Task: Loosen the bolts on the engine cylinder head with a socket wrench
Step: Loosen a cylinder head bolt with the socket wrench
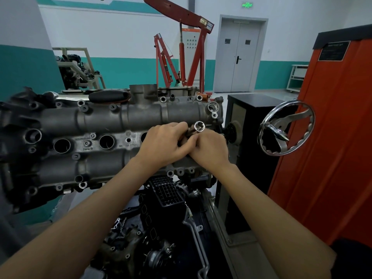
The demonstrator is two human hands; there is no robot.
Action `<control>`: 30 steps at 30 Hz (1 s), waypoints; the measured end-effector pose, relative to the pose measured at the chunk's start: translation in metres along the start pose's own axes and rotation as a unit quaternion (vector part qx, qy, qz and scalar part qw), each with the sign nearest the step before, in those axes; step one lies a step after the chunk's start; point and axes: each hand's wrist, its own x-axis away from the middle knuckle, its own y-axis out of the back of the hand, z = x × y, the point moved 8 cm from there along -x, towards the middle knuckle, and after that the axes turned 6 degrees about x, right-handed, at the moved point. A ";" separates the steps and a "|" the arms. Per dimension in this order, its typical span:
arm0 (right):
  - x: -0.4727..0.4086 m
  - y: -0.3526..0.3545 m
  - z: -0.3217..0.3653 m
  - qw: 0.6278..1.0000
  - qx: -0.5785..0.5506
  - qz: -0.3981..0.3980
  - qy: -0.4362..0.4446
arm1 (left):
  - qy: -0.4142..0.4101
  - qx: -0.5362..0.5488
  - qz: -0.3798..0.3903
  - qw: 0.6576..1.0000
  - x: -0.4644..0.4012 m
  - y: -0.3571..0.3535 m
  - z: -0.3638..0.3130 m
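Head cam: left hand (164,142) and right hand (209,151) meet over the cylinder head (112,125), fingers of both curled round the socket wrench (196,128). Its socket's open end faces up toward cam, long axis tilted up-right. VW logo (128,134) cast on head; other markings unreadable. Green exit sign (247,5) above door.

Two bare forearms, no gloves, rings or watch; dark sleeve edge (350,258) at lower right

Left hand (165,141): gripping the socket wrench (196,128) over the cylinder head (84,125).
Right hand (209,148): curling around the same tool.
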 end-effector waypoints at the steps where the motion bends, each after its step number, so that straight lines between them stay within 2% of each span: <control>1: 0.000 -0.002 -0.001 1.000 0.003 0.015 -0.008 | 0.001 -0.001 0.000 1.000 0.000 0.000 0.000; 7: 0.000 -0.010 -0.006 0.998 0.022 0.053 -0.022 | 0.001 -0.004 -0.003 1.000 0.000 0.001 0.000; 23: 0.000 -0.004 -0.005 1.000 0.017 0.019 -0.012 | -0.012 -0.012 -0.003 1.000 0.001 0.000 -0.004; 30: 0.001 -0.005 -0.005 0.999 0.024 0.028 -0.021 | -0.016 -0.017 -0.008 1.000 0.001 0.000 -0.004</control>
